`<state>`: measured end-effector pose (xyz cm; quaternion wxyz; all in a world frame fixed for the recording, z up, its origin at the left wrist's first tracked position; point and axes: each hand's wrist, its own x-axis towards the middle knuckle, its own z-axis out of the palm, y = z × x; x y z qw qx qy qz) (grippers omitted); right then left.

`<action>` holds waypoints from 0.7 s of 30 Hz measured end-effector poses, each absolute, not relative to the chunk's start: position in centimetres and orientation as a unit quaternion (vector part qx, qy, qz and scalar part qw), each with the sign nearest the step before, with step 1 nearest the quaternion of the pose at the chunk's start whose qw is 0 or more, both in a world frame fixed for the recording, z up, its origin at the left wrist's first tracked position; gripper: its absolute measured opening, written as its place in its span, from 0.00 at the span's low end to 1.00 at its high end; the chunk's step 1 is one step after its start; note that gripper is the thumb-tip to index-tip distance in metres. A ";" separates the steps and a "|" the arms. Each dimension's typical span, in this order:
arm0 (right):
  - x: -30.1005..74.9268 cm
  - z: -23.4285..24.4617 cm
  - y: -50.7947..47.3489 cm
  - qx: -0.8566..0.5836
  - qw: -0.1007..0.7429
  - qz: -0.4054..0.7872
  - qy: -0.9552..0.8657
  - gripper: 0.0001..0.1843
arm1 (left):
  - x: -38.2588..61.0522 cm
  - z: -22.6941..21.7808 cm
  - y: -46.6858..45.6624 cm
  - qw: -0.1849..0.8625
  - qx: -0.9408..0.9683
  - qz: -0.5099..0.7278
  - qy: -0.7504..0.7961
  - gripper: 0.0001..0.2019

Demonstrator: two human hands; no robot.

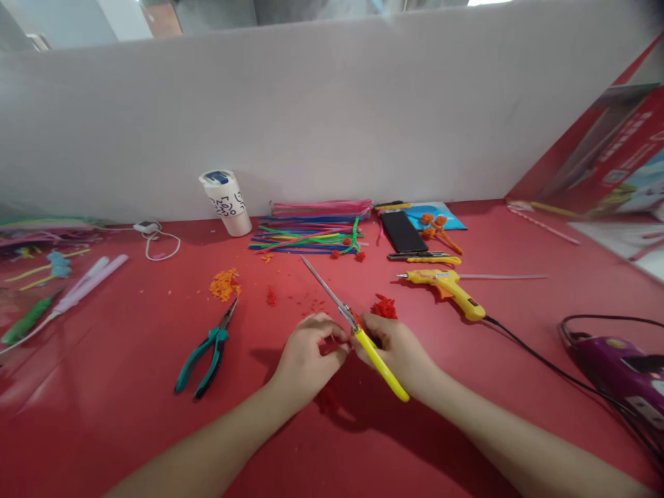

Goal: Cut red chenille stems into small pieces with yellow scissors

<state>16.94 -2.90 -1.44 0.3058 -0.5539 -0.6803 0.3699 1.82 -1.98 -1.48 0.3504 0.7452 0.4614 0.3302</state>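
My right hand (402, 346) is closed around yellow-handled scissors (381, 366), seen nearly edge-on, with their long metal blades pointing up and to the left. My left hand (314, 353) is in a pinch beside the scissors' pivot, its fingertips close to my right hand's; what they hold is too small or hidden to make out. A bit of red shows between the hands near the pivot. Just beyond my right hand is a clump of red fuzzy pieces (384, 306). Red scraps lie beyond my left hand, and more red pieces (328, 400) lie in the shade below both hands.
Teal pliers (215, 342) and orange clippings (224, 285) lie left. Behind are a white tumbler (228, 204), coloured pipe cleaners (311, 232) and a phone (403, 232). A yellow glue gun (449, 287) with a cord lies right, near a purple device (617, 370).
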 end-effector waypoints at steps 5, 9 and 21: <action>17.6 -1.0 -2.6 -0.554 0.295 0.363 -0.689 0.16 | 1.7 -1.5 -1.6 0.485 0.642 0.367 0.467 0.01; 18.6 0.1 -2.0 -0.591 0.251 0.281 -0.713 0.18 | 1.2 -1.5 -0.9 0.582 0.461 0.463 0.484 0.03; 19.0 -1.1 -3.1 -0.561 0.121 0.065 -0.817 0.16 | 0.3 -0.5 -0.2 0.654 0.268 0.585 0.397 0.05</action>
